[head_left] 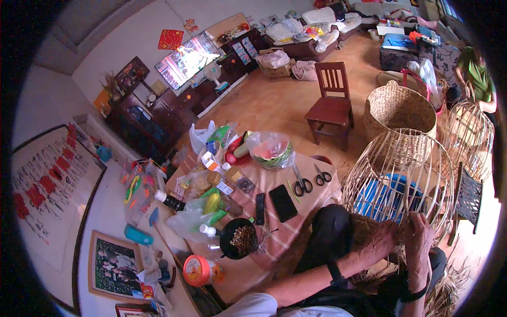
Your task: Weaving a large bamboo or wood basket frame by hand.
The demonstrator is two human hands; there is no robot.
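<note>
My left hand (pixel 388 233) and my right hand (pixel 417 238) meet above my lap at the right, fingers bent and drawn together. What they pinch is hidden between them. Right behind the fingers stands an openwork basket frame (pixel 364 179) of pale cane strips, its lower strips reaching close to my hands. A blue tub (pixel 388 196) shows through the strips. Brown dried straw (pixel 364 227) lies over my legs beneath the left wrist, and more loose straw (pixel 449 288) spills beyond my right forearm. Dark bands circle both wrists.
A low table (pixel 301 206) at my left carries scissors (pixel 321 175), a black phone (pixel 283 203), a dark bowl (pixel 238 238) and a watermelon (pixel 272 150). Ahead are a wooden chair (pixel 332 103) and a woven basket (pixel 398 108). Someone in green (pixel 475 79) sits by another cane frame (pixel 467 127).
</note>
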